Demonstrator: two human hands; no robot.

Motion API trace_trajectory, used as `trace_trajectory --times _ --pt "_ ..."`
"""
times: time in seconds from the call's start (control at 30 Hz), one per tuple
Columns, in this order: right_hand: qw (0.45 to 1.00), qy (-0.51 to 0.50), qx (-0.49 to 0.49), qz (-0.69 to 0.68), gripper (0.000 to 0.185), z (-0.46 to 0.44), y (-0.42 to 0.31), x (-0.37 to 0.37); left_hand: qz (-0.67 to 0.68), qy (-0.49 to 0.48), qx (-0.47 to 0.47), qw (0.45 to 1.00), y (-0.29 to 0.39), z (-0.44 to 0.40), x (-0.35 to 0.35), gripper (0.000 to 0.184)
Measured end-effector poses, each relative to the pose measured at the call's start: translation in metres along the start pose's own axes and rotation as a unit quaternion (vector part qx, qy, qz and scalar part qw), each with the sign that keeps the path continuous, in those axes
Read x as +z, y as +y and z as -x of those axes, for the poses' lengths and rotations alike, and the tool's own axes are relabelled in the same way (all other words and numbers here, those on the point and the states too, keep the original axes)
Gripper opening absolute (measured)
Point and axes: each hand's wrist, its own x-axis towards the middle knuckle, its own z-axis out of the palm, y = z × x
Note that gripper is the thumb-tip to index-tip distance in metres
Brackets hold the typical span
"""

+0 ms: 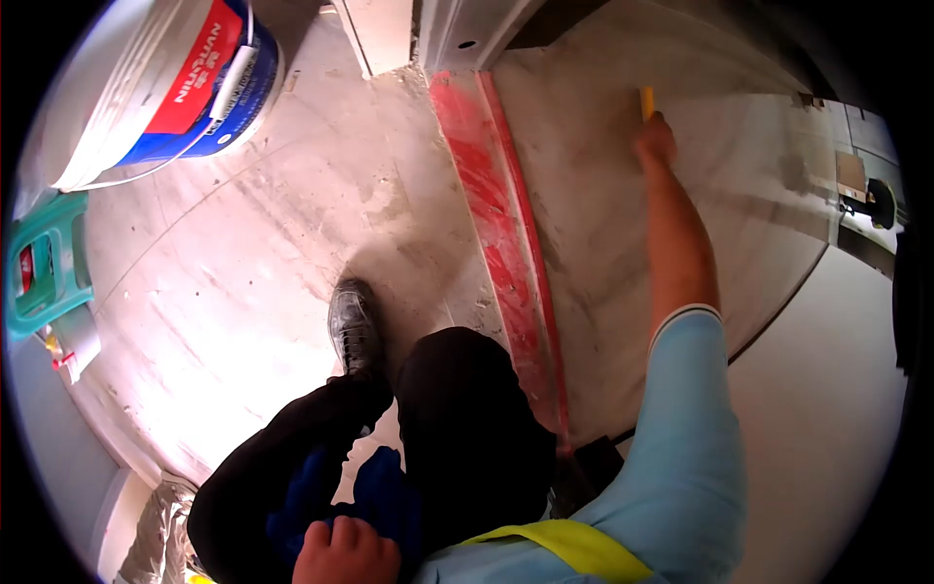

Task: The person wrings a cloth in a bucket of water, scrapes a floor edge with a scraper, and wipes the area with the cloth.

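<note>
My right hand [655,139] is stretched far out over the floor on the right, its fingers closed round a narrow yellow tool [647,101]. Only a short yellow strip of it shows, so its kind is unclear. Down at my lap, my left hand [347,555] has its fingers curled against a bunched dark blue cloth [384,492]. Between my legs and my outstretched arm runs a red strip [496,224] across the doorway floor, smeared with whitish dust.
A large white and blue bucket [209,107] with a wire handle stands at upper left, with a teal plastic stool [49,263] below it. The door frame [467,39] rises at the strip's far end. Crumpled plastic [161,530] lies lower left.
</note>
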Motion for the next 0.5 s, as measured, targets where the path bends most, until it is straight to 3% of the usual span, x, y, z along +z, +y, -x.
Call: trace_trajectory --times 0.2,0.3,0.4,0.5 --pt "0.976 0.0 -0.208 -0.056 0.022 0.096 -0.071 -0.012 -0.024 0.012 0.014 1.0 -0.003 -0.002 -0.01 0.01" --pt "0.96 -0.043 -0.235 -0.149 0.024 0.119 -0.087 -0.027 -0.028 0.019 0.015 0.999 -0.004 -0.001 -0.014 0.01" --pt "0.963 0.035 -0.215 -0.16 0.024 0.072 -0.09 -0.044 -0.025 0.025 0.013 0.999 -0.005 -0.001 -0.013 0.01" --pt "0.949 0.112 -0.293 -0.044 0.021 0.024 -0.095 -0.04 -0.015 0.013 0.012 1.0 -0.004 -0.001 -0.01 0.01"
